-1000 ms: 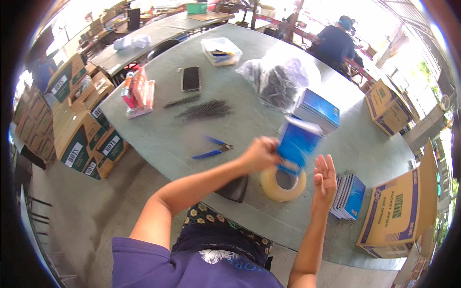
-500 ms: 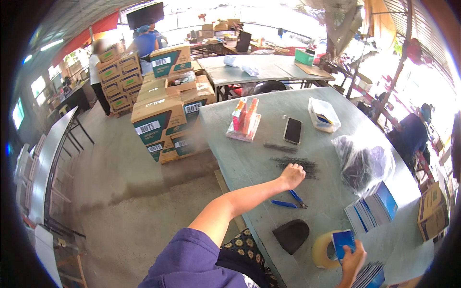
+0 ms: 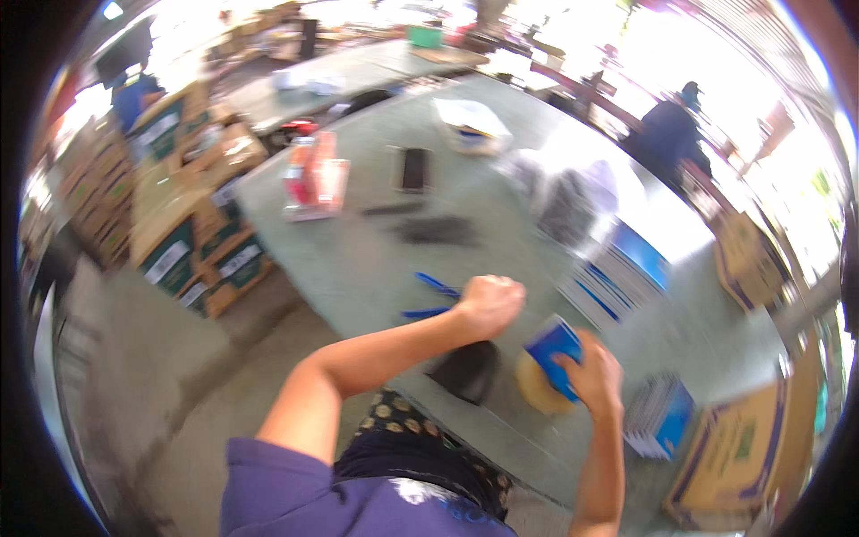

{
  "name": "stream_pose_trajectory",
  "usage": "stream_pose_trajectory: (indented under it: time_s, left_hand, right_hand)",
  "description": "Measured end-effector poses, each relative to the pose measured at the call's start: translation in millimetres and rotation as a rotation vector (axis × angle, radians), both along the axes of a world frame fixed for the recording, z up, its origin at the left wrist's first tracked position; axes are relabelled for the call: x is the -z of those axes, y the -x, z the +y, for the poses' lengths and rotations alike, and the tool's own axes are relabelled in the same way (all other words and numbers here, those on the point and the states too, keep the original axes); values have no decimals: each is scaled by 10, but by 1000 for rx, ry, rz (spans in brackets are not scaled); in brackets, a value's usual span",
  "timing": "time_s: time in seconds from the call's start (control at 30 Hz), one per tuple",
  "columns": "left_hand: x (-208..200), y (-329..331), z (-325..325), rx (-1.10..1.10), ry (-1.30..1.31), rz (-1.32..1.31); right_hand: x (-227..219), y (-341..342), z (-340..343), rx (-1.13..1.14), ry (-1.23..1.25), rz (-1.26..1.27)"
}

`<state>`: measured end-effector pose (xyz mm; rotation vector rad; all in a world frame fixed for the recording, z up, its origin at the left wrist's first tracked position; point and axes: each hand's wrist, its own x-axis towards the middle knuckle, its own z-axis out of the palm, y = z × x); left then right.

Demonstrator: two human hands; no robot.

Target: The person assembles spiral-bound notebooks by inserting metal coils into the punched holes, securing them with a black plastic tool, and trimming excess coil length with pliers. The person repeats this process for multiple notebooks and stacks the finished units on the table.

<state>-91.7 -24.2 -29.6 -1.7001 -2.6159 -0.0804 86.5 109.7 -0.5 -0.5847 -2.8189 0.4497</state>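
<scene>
My right hand [image 3: 598, 371] grips a small blue notebook [image 3: 555, 351], held tilted above a roll of tape [image 3: 535, 387]. My left hand [image 3: 494, 306] is closed, a short way left of the notebook; whatever its fingers hold is too small and blurred to make out. Under its wrist side lie blue-handled cutters [image 3: 433, 285]. A black, rounded, flat object [image 3: 467, 372] rests just below that hand. Farther up the table is a blurred pile of thin dark strips, like binding coils [image 3: 437, 231].
Notebook stacks stand to the right [image 3: 617, 276] and nearer me [image 3: 660, 419]. A clear plastic bag [image 3: 573, 201], a white tub [image 3: 470, 130], a phone [image 3: 413, 170] and orange-red packets [image 3: 315, 179] occupy the far table. Cartons [image 3: 729, 452] flank it; a person [image 3: 667, 139] is beyond.
My view has swung right. The left hand has left the dark pile and come toward the notebook. My right hand has raised the notebook away from the near stack.
</scene>
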Motion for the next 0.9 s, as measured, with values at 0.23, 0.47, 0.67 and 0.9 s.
stream_pose_trajectory:
  time_s: [0.23,0.47,0.67,0.9]
  left_hand:
    - [-70,-529,128,96,113,-187]
    - [-63,-571,44,45,170,-213]
    - [71,-632,58,67,3,-165]
    - [-149,-304,-109,126,-501,-711]
  right_hand:
    - [-40,-150,81,69,100,52]
    - [7,-33,-45,41,-34,3]
    - [-22,24,-100,25,-27,-33]
    - [-73,-28,11,25,96,-62]
